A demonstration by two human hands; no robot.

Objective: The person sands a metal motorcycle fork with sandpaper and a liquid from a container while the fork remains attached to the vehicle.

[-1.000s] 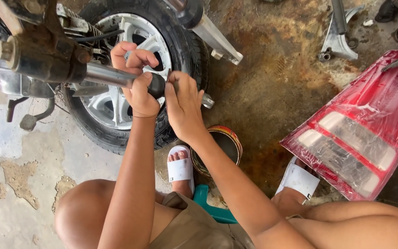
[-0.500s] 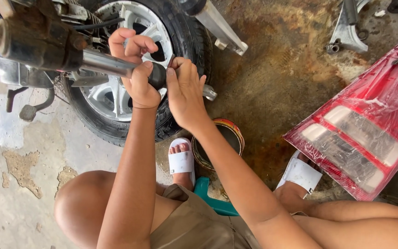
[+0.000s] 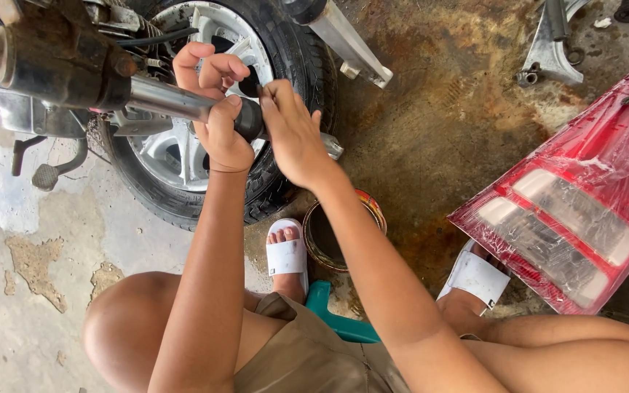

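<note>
A motorcycle front end lies before me, with a black tyre on a silver alloy wheel (image 3: pixel 176 156). A shiny fork tube (image 3: pixel 161 98) runs from a grimy bracket at the upper left toward the middle. My left hand (image 3: pixel 216 116) is wrapped around the tube's lower end, thumb on a black rubber part. Right beside it, my right hand (image 3: pixel 293 131) presses its fingers on that same black part. Whether the right hand grips anything is hidden by the hand itself.
A red tail-light cover (image 3: pixel 569 204) wrapped in plastic lies at the right. A small round tin (image 3: pixel 343 233) stands between my white sandals. Silver metal parts (image 3: pixel 547 51) lie at the top right on the stained concrete floor. I sit on a teal stool (image 3: pixel 336 320).
The view has shifted a little, moving the wheel and hands rightward in the picture. Both hands stay together on the fork tube's end, with only small finger movement.
</note>
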